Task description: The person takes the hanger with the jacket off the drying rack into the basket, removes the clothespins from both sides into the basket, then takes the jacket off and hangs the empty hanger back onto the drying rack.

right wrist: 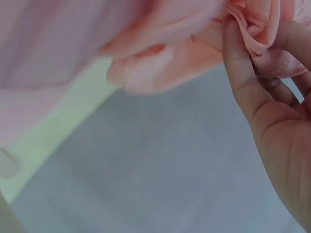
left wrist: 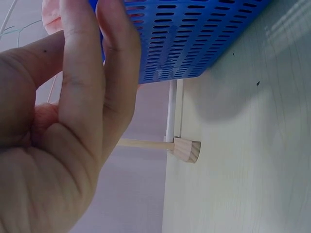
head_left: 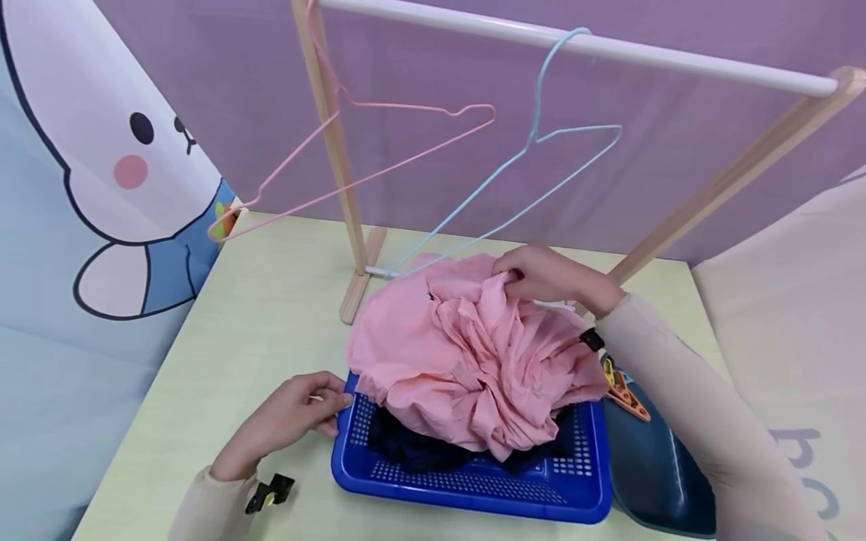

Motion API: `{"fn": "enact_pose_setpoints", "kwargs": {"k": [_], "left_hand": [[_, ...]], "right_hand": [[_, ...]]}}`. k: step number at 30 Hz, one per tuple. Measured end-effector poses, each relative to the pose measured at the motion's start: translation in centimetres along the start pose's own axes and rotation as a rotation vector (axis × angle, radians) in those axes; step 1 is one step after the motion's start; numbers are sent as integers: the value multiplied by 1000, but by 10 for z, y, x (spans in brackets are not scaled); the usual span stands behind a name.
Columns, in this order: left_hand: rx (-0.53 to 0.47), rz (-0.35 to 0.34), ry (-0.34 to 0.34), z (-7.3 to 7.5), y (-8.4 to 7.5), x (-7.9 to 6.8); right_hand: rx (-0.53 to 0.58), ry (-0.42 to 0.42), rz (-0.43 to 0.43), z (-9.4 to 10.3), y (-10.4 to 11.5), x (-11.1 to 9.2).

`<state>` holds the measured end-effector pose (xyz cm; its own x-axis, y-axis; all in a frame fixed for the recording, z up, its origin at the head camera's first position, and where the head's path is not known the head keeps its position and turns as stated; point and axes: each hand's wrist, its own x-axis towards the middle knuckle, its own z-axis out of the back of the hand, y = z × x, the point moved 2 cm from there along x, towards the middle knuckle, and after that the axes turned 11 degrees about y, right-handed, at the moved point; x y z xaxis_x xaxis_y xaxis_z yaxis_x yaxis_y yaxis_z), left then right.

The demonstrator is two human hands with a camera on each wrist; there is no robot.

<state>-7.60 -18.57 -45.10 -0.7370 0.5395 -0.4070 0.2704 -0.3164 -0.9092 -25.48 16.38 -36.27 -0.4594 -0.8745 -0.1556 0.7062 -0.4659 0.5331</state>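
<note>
A crumpled pink garment [head_left: 467, 338] spreads over the blue plastic basket [head_left: 473, 500], with dark cloth [head_left: 419, 445] below it inside. My right hand [head_left: 551, 274] pinches a fold at the garment's far right side. In the right wrist view, thumb and fingers [right wrist: 240, 63] close on the bunched pink fabric. At the basket's left rim is my left hand [head_left: 294, 413], its thumb on top and its other fingers under the edge. The left wrist view shows those fingers [left wrist: 82, 73] against the basket's perforated side [left wrist: 180, 39].
Behind the basket stands a rack with a white rail [head_left: 473, 26] and wooden posts [head_left: 338, 165]. A pink hanger [head_left: 399, 107] and a light blue hanger [head_left: 487, 184] hang there. On the right, a dark green tub [head_left: 652, 466] has yellow and orange clothespins [head_left: 629, 398] at its edge.
</note>
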Motion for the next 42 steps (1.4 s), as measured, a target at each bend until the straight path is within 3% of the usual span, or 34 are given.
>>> {"fn": "enact_pose_setpoints", "kwargs": {"k": [5,10,13,18,21,24,27,30,37,39,42], "left_hand": [[12,-2,4,0,0,1],[30,7,0,0,-2,1],[33,14,0,0,-2,2],[36,16,0,0,-2,4],[34,17,7,0,-2,5],[40,17,7,0,-1,5],[35,21,6,0,0,6],[34,19,7,-1,0,6],[52,18,-3,-1,-4,3],[44,17,-6,-1,-4,3],[35,24,-5,-1,-3,3]], "right_hand": [[-67,-54,151,-5,55,-27],[-127,43,263,-34,103,-51],[-133,154,228,-57,117,-60],[-232,347,53,-99,118,-58],[-385,416,-10,-119,109,-53],[-604,374,-16,-131,97,-48],[-701,279,-85,-135,83,-43],[-671,250,-169,-135,73,-41],[-651,348,-157,-126,77,-32],[-589,377,-116,-114,81,-30],[-408,455,-73,-88,90,-28]]}}
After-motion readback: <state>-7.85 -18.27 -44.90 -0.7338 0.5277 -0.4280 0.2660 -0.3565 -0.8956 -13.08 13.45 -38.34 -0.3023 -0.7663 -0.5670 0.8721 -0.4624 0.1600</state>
